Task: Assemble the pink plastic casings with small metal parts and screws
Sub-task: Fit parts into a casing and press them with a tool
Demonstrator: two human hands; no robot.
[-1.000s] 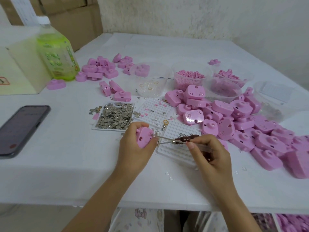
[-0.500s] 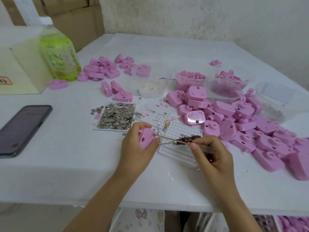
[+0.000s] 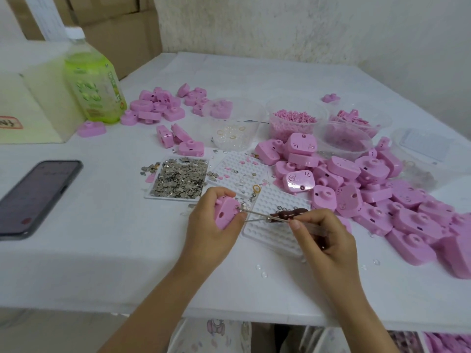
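Observation:
My left hand point(image 3: 212, 228) grips a pink plastic casing point(image 3: 225, 212) just above the table, its side turned to the right. My right hand point(image 3: 322, 236) pinches metal tweezers point(image 3: 262, 215) whose tips touch the casing's right edge. A dark brown screwdriver handle point(image 3: 290, 213) lies on a white dimpled tray point(image 3: 276, 225) right behind the tweezers. A flat tray of small metal parts point(image 3: 179, 178) sits behind my left hand. A big pile of pink casings point(image 3: 369, 189) spreads to the right.
A phone point(image 3: 33, 197) lies at the left. A green bottle point(image 3: 93, 80) and a pale box point(image 3: 28, 108) stand at the back left. Clear tubs of pink bits point(image 3: 293, 122) and rings point(image 3: 233, 128) stand behind the trays, with more casings point(image 3: 158, 105) further back.
Both hands hold nearly the same pose; the tweezers stay at the casing's edge. The view has shifted slightly.

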